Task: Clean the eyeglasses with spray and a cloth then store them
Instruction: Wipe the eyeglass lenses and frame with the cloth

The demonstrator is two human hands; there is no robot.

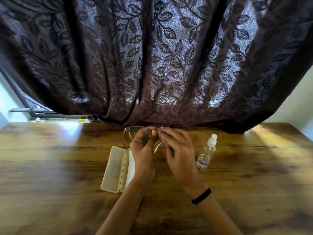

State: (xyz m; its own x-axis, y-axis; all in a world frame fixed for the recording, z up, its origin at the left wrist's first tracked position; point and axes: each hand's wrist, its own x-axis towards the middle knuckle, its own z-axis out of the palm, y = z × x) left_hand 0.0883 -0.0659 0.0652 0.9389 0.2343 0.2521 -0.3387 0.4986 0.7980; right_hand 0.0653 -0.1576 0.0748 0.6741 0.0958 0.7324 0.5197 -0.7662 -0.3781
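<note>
I hold thin-framed eyeglasses (133, 134) above the wooden table (50, 167), near its far edge. My left hand (144, 155) grips the frame by the bridge, its fingers showing through the left lens. My right hand (177, 150) pinches the frame's right side; a bit of dark cloth seems to sit between its fingertips, but blur hides it. An open cream glasses case (113, 168) lies under my left wrist. A clear spray bottle (207, 152) with a white nozzle stands just right of my right hand.
A dark leaf-patterned curtain (152, 56) hangs behind the table and drapes onto its far edge. A window sill with a small yellow object (81, 120) shows at the far left. A black band (201, 196) circles my right wrist.
</note>
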